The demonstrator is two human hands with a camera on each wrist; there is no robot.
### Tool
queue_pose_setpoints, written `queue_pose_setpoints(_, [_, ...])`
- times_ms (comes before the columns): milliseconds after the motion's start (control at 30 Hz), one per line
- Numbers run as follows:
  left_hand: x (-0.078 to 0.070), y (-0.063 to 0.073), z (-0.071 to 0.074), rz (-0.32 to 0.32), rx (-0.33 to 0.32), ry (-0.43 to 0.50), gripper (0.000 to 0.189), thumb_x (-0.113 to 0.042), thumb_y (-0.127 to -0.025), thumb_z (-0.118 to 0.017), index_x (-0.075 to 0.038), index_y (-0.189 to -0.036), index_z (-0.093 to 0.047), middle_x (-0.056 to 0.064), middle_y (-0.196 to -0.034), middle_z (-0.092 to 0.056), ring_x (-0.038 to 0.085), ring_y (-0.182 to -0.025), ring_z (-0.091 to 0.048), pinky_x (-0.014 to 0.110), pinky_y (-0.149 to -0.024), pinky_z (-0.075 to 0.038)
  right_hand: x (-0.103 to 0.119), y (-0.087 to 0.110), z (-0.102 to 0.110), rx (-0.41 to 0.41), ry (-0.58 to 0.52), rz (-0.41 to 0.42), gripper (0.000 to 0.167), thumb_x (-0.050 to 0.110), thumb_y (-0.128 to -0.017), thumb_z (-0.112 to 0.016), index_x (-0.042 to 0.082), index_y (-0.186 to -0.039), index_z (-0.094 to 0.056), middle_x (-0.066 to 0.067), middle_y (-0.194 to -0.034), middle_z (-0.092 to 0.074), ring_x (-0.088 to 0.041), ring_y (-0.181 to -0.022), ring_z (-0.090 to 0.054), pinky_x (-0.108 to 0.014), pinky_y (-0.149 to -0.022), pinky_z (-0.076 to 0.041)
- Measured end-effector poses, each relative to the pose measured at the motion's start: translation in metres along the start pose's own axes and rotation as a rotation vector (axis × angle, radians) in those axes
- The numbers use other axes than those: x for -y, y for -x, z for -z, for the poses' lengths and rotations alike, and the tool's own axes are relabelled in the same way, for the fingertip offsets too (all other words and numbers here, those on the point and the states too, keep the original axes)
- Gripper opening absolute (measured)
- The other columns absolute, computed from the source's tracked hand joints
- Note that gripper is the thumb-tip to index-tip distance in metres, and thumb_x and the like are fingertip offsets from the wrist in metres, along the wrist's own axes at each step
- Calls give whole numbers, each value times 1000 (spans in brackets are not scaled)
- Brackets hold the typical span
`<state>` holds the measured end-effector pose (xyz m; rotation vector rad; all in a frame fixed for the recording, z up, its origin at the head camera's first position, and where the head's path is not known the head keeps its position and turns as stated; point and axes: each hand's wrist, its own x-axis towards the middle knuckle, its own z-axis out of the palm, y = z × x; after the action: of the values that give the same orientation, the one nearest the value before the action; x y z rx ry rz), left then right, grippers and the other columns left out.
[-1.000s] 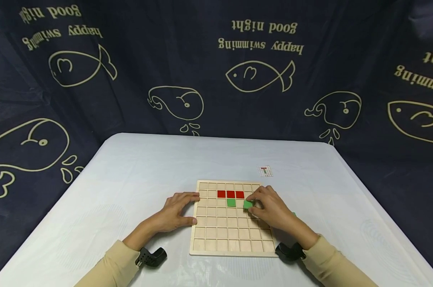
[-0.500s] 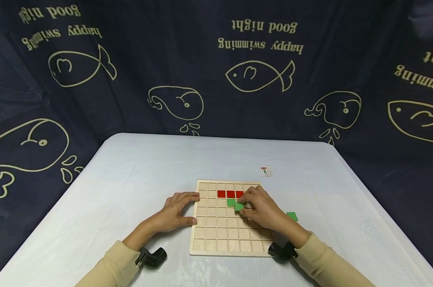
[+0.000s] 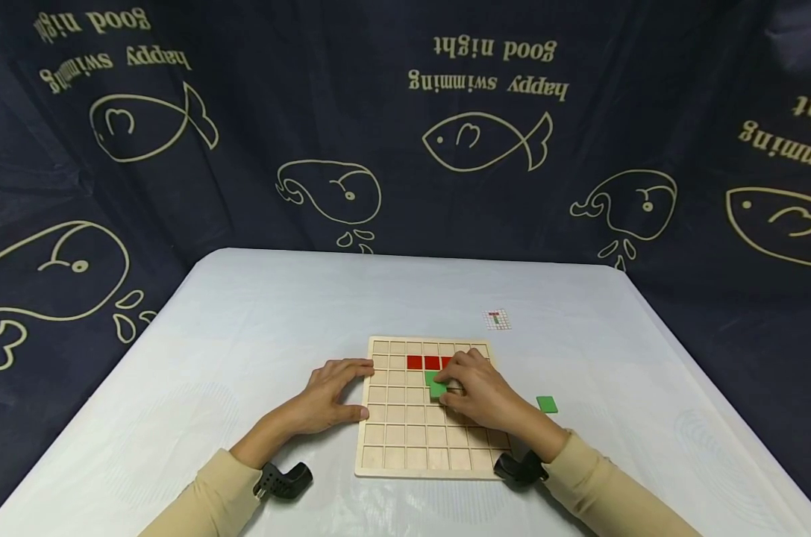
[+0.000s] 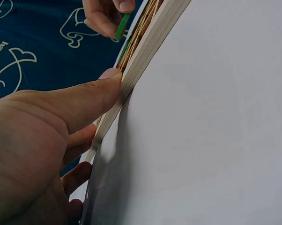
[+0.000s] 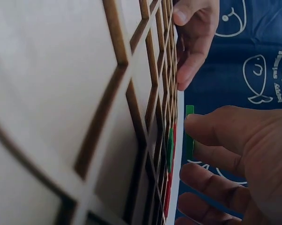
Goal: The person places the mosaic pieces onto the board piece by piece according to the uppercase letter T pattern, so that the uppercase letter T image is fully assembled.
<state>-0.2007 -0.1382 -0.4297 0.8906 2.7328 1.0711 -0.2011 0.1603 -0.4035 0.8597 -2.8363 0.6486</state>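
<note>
A wooden grid board [image 3: 397,455] lies on the table. Three red tiles [image 3: 415,362] form a row in its second line of squares, and a green tile [image 3: 431,377] sits below the middle red one. My right hand [image 3: 482,395] pinches another green tile [image 3: 437,391] between thumb and fingers. In the right wrist view this held tile [image 5: 190,110] is raised off the grid, standing apart from the set tiles. Along the board's left edge rests my left hand [image 3: 327,395], thumb and fingertips touching the rim. The right fingers partly cover the third red tile.
A loose green tile [image 3: 547,404] lies on the white table [image 3: 277,313], right of the board. Beyond the board is a small card [image 3: 497,319] printed with a red and green T on a grid. A dark blue curtain [image 3: 244,209] hangs behind the table.
My right hand has carried the green tile leftward over the board, to just below the set green one. The loose tile at right has come into full view. My left hand stays still.
</note>
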Motion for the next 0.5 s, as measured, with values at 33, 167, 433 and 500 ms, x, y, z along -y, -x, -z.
queue_pose_setpoints(33, [0,0,0,-1,0,0,62,-33,-80,-73,-13,-134,-49,4,-147,-40,29,-133,-33,54,-104,-20,1,0,0,1,1,0,24,24,-79,-75,17,-100,-71,5,-101,-61,-9,-86,-40,-24,-71,-36])
queue_pose_setpoints(167, [1,0,0,-2,0,-2,62,-34,-81,-72,-13,-134,-49,4,-147,-40,29,-133,-32,53,-103,-20,1,-1,-1,4,6,0,23,25,-78,-76,17,-100,-71,5,-101,-61,-9,-86,-41,-24,-71,-36])
queue_pose_setpoints(433, [1,0,0,-1,-2,-4,62,-35,-80,-73,-13,-134,-50,3,-147,-41,28,-132,-33,52,-103,-20,0,-1,-2,29,-10,24,23,23,-79,-75,16,-101,-71,3,-100,-62,-11,-87,-41,-24,-70,-37])
queue_pose_setpoints(500, [1,0,0,0,-3,-5,63,-35,-80,-73,-13,-134,-50,3,-147,-41,29,-133,-33,52,-103,-20,0,-2,-2,38,-12,21,23,24,-80,-75,17,-102,-71,3,-101,-62,-10,-88,-41,-24,-70,-38])
